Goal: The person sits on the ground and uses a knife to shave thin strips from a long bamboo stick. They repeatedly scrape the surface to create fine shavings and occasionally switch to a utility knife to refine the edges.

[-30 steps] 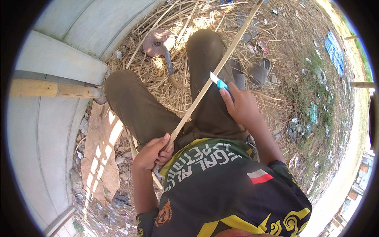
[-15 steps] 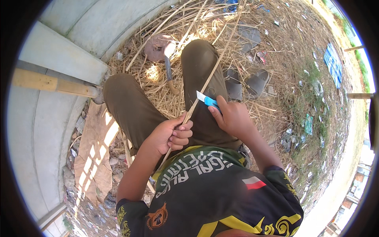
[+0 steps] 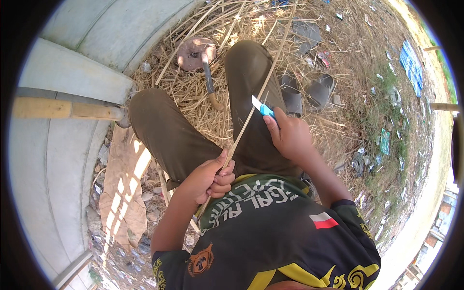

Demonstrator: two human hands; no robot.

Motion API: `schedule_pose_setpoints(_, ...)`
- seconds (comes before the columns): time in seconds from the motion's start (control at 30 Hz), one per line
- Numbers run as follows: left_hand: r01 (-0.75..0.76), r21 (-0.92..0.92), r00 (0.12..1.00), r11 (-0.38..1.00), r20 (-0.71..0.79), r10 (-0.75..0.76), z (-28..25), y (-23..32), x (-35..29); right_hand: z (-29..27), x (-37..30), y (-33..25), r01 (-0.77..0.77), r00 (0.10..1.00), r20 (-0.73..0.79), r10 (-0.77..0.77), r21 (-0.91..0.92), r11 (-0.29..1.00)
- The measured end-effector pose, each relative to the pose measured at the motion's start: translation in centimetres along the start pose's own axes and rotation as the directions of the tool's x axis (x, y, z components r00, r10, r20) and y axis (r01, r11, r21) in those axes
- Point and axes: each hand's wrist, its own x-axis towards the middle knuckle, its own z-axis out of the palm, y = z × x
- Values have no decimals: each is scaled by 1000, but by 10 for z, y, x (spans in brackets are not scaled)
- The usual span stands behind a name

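The biggest thing in view is the grey concrete wall (image 3: pixel 72 72) curving along the person's left, with a wooden beam (image 3: pixel 63 108) sticking out from it. Below the wall a torn piece of cardboard (image 3: pixel 123 193) lies on the stony ground. The ground in front is covered with a heap of dry straw (image 3: pixel 193 92) and scattered litter.

The person sits with both knees up, in dark olive trousers (image 3: pixel 164 130), so the lap can serve as a support for the work. A long thin stick (image 3: pixel 249 118) runs slantwise from the lap up over the right knee and far into the straw. Its upper end is hard to follow among the other stalks, and its lower end is hidden behind the left hand and the shirt.

The left hand (image 3: pixel 208 179) is clenched around the lower part of the stick, probably to keep it steady and at an angle. The right hand (image 3: pixel 290 135) is closed on a small knife with a blue handle (image 3: pixel 266 110); the short pale blade touches the stick on its right side, as for shaving it.

Between the knees lies a round rusty metal piece (image 3: pixel 195 50) with a dark curved tool (image 3: pixel 209 79) over it; I cannot tell exactly what they are. 2 grey sandals (image 3: pixel 304 94) rest beside the right leg.
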Motion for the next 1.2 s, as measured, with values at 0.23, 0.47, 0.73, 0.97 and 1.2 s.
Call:
schedule_pose_setpoints(0.23,-47,139,982,989,-176,71,-15,-38,-51,1,-3,-8,13,1000,4,-12,-44,999)
schedule_pose_setpoints(0.47,-17,49,982,999,-185,26,-74,-113,-114,6,0,-10,-34,993,-114,30,-41,999)
schedule_pose_setpoints(0.73,80,-102,986,992,-136,-94,-158,-209,-194,8,0,-22,-145,969,-201,142,2,989)
schedule_pose_setpoints(0.97,37,35,973,999,-231,-28,-160,-188,-180,-10,12,1,-187,981,-1,192,243,952)
schedule_pose_setpoints(1.2,-38,441,841,897,-470,267,-63,-87,-126,-16,6,-4,-131,991,34,129,91,987)
